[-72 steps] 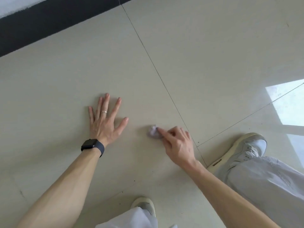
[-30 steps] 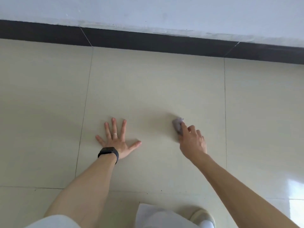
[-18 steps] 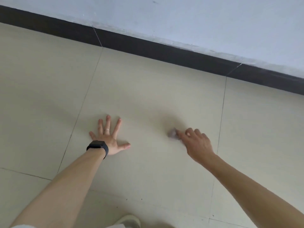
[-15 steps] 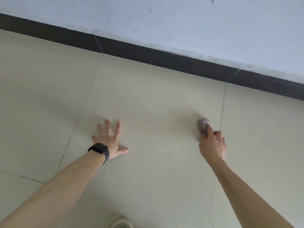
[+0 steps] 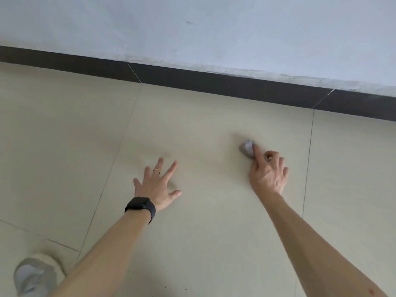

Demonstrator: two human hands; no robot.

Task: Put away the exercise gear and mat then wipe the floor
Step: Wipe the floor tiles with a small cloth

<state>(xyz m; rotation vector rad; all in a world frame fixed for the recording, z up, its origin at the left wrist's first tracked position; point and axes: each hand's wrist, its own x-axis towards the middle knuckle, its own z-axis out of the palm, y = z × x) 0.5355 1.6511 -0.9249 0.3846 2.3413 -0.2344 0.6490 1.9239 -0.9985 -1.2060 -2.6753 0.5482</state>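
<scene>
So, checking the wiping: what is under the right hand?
A small crumpled grey wipe pokes out beneath the index finger of the right hand, on the beige floor tile. Anything beneath the palm is hidden.

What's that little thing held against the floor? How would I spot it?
Start at the dark skirting strip under the white wall, then drop to the beige floor. There the right hand holds a small wad, forefinger on top. It is crumpled and grey against smooth tile; the left hand lies flat, holding nothing.
</scene>
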